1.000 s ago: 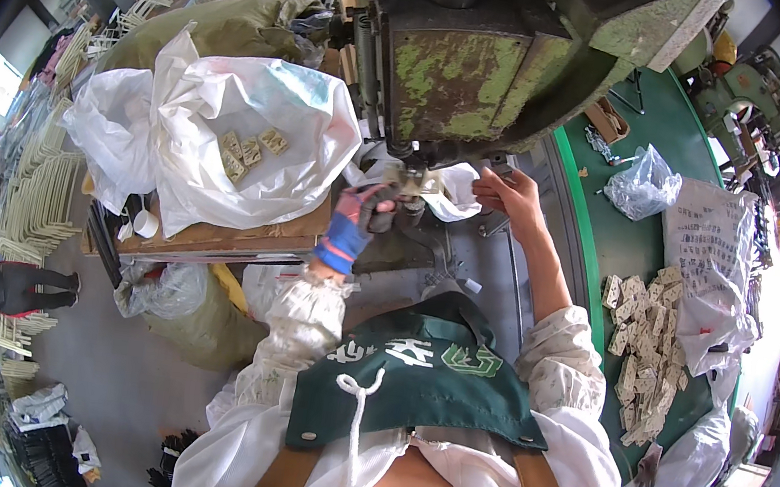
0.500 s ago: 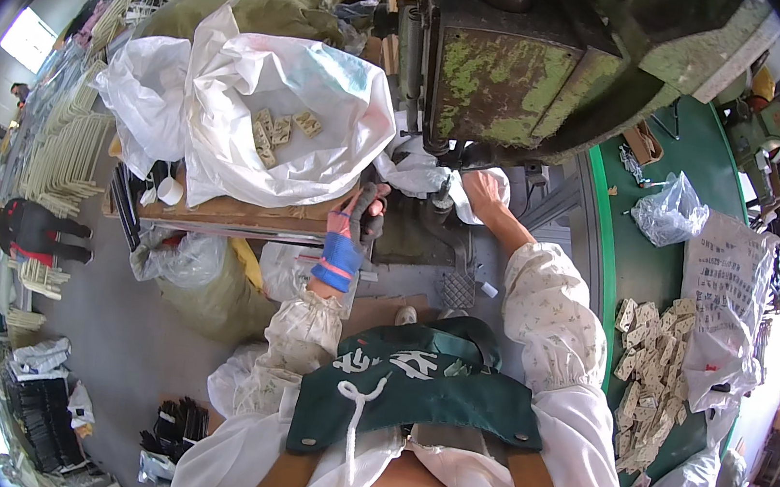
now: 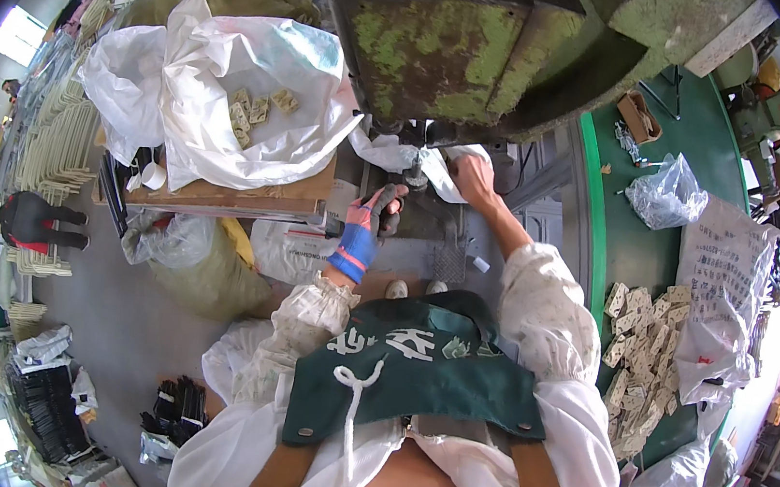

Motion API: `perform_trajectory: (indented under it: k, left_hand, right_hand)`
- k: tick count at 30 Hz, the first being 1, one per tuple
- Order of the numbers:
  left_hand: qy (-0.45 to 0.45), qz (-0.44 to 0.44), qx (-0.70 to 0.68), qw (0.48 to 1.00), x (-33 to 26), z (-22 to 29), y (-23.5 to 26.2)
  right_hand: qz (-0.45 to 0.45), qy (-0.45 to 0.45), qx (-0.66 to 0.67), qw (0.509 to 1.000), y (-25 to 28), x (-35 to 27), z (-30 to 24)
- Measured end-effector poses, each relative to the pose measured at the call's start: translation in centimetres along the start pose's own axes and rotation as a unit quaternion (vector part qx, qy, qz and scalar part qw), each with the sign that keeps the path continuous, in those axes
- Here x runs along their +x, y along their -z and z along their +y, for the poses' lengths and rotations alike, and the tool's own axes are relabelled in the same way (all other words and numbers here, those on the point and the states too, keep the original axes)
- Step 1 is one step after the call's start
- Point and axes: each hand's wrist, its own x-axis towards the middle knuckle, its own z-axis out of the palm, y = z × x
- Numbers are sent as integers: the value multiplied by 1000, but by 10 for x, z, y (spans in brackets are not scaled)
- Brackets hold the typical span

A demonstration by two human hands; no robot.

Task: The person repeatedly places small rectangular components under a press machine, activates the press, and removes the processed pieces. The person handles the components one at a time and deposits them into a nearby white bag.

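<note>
My left hand (image 3: 375, 220), in a grey, blue and pink work glove, is in front of the green press (image 3: 433, 54), just right of the wooden table. Its fingers are curled in, and whatever they may hold is hidden. My bare right hand (image 3: 472, 178) is closed at the end of a strip of white wrapping (image 3: 440, 174) below the press head. Part of those fingers is out of sight. Between the hands, a metal post (image 3: 415, 176) stands under the press. An open white sack (image 3: 300, 140) on the table holds several small pale drilled blocks (image 3: 258, 111).
On the right, a green bench (image 3: 598, 211) carries a heap of pale blocks (image 3: 638, 362), a clear plastic bag (image 3: 670, 195) and a small cardboard box (image 3: 639, 116). The wooden table (image 3: 249, 205) is at left. A pedal (image 3: 449, 262) is below the press. Another person (image 3: 28, 220) bends at far left.
The view has shifted, so the press and white sack sit further left and higher. My left hand is closer to the metal post; my right hand stays at the white wrapping.
</note>
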Motion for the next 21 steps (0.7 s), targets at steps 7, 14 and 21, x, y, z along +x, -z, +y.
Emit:
perform_trajectory:
  k: [7,14,21]
  left_hand:
    - [5,-11,118,993,-4,-6,-13]
    - [-193,-32,814,547,52,-46,-95]
    - [-245,-12,896,369,84,-68,-86]
  right_hand:
    - [8,65,0,998,-11,26,22]
    - [-31,32,76,996,13,10,25]
    - [238,170,-7,956,29,22,7]
